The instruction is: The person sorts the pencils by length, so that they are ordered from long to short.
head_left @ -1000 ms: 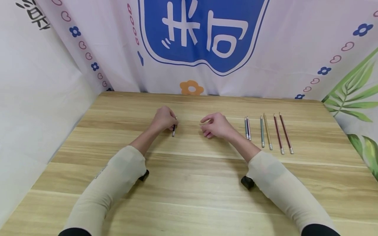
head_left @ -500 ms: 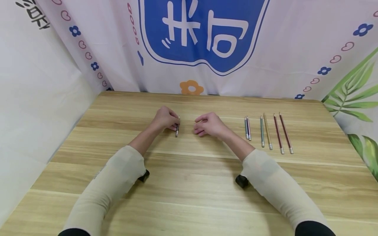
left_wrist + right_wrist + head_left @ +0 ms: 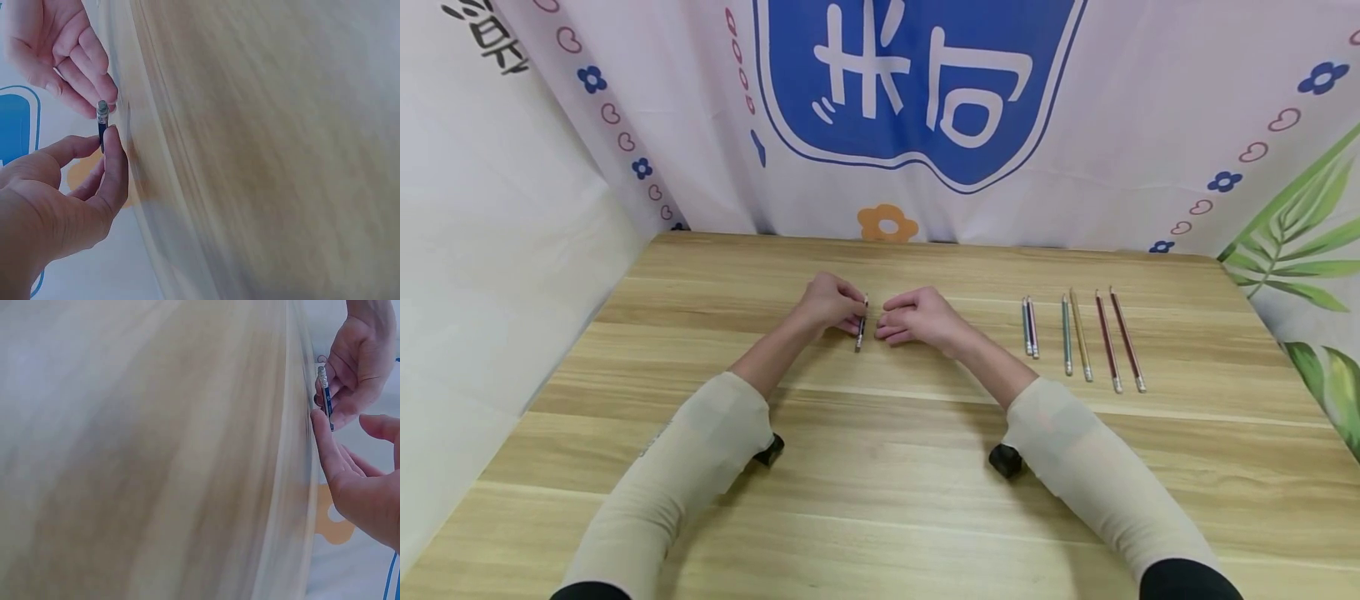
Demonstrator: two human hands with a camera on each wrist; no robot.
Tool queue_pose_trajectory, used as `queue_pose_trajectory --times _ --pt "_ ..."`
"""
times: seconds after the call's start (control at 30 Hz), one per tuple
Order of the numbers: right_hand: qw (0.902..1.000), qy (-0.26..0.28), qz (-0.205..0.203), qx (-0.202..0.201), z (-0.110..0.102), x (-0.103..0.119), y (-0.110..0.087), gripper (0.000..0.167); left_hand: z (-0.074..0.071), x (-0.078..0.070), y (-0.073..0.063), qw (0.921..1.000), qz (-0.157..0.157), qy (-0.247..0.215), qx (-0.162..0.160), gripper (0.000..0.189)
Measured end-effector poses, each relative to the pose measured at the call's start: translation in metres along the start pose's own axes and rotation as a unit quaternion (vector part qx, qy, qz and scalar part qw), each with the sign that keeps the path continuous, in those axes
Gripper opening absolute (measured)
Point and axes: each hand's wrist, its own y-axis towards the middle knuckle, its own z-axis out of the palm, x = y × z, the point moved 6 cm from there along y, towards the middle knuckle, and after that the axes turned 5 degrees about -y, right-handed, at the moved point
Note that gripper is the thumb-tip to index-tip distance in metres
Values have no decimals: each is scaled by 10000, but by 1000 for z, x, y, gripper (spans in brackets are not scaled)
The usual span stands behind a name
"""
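My left hand pinches a short dark blue pencil between thumb and fingers, its eraser end pointing toward me. In the left wrist view the pencil's metal band and eraser stick out past the fingertips. Facing it from the right, my right hand holds nothing; its fingers are loosely bent, fingertips close to the pencil. The right wrist view shows the blue pencil in the left hand, just beyond the right hand's index finger.
To the right lie several pencils in pairs: two short ones, a green one with a yellow one, and two long dark red ones. A printed cloth hangs behind the wooden table.
My left hand has shifted slightly right with the pencil. My right hand has moved left toward it, narrowing the gap. The pencils on the right have stayed put.
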Motion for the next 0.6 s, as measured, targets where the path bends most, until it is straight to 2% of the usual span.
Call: queue_pose_trajectory --times 0.3,0.6 --pt "9996 287 34 -75 -9 -4 -4 40 13 -6 -1 9999 12 -54 123 19" --pt "9992 391 10 -107 -22 -9 -17 42 30 -10 0 9994 -11 -193 289 19"
